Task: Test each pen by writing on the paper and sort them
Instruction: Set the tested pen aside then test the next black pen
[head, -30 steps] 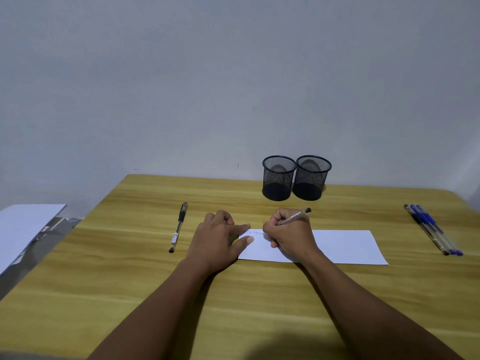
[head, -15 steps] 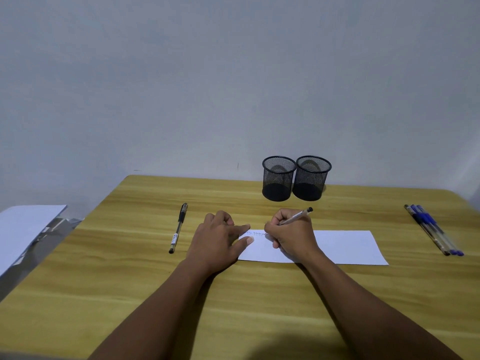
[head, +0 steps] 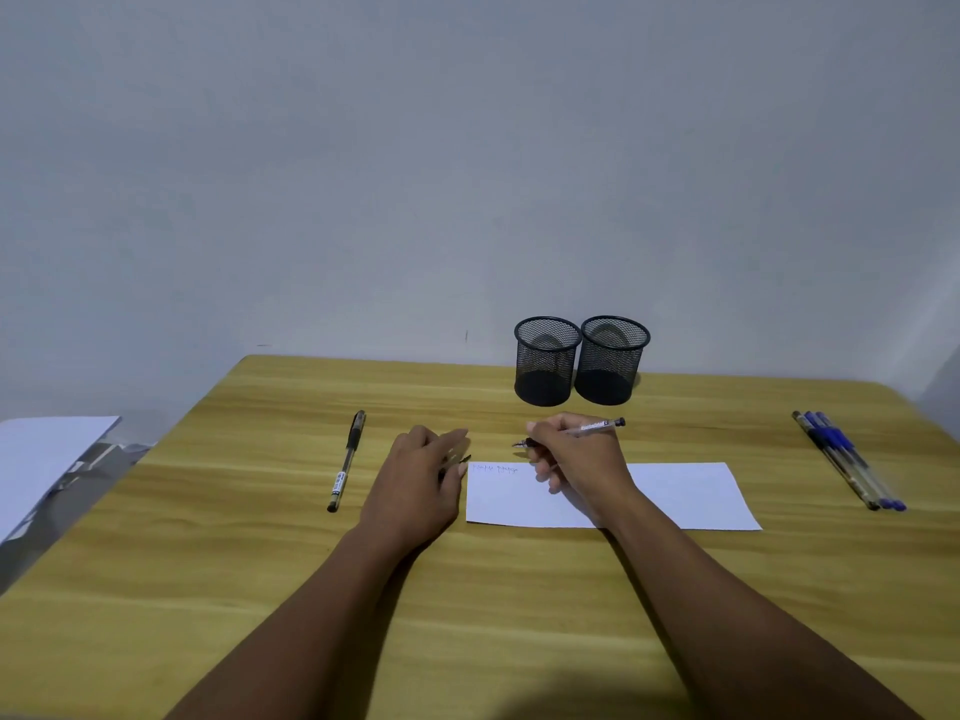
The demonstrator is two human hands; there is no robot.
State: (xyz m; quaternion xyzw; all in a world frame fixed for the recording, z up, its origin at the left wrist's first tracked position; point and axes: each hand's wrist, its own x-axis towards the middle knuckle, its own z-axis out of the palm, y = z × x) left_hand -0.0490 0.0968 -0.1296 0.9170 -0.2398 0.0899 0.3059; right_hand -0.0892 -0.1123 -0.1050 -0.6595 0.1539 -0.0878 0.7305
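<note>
My right hand (head: 579,457) grips a clear pen (head: 597,426) above the white paper (head: 685,496). The pen's dark tip points left and is lifted off the sheet. Two short lines of scribbles (head: 493,468) sit at the paper's top left corner. My left hand (head: 421,483) rests on the table just left of the paper, and a small dark pen cap (head: 464,459) pokes out between its fingers. Two empty black mesh cups (head: 545,363) (head: 613,361) stand side by side behind the paper.
A capped black pen (head: 345,462) lies on the wooden table (head: 260,563) left of my hands. Several pens with blue caps (head: 847,459) lie together near the right edge. A white sheet (head: 41,459) sits off the table at the far left.
My right hand has lifted the pen tip off the paper and turned it to the left. My left hand has slid off the paper's corner, uncovering the scribbles.
</note>
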